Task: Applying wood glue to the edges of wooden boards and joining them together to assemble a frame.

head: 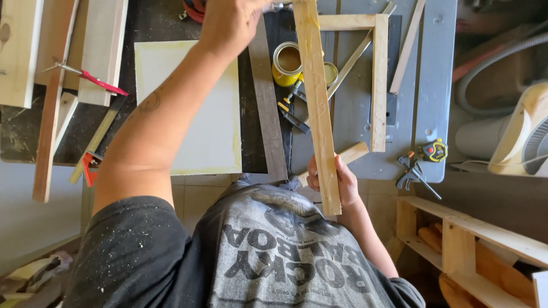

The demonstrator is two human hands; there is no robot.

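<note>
My right hand (pixel 341 183) grips the near end of a long pale slat, which is one side of an open wooden frame (pixel 317 102). The frame is lifted and tilted over the grey bench top (pixel 436 85). Its cross piece (pixel 346 21) and far side slat (pixel 379 85) lie further out. My left hand (pixel 233 21) is stretched forward to the frame's top corner, seen from the back with its fingers curled. What it holds there is hidden at the picture's edge. An open yellow tin (pixel 287 61) of brown liquid stands just left of the slat.
A white board (pixel 194 108) and a grey metal strip (pixel 268 108) lie on the dark bench. A yellow tape measure (pixel 434 150) and a clamp (pixel 414 174) sit at the bench's right corner. Red-handled tools (pixel 97 81) and planks (pixel 103 45) lie left. Wooden shelving (pixel 468 245) stands lower right.
</note>
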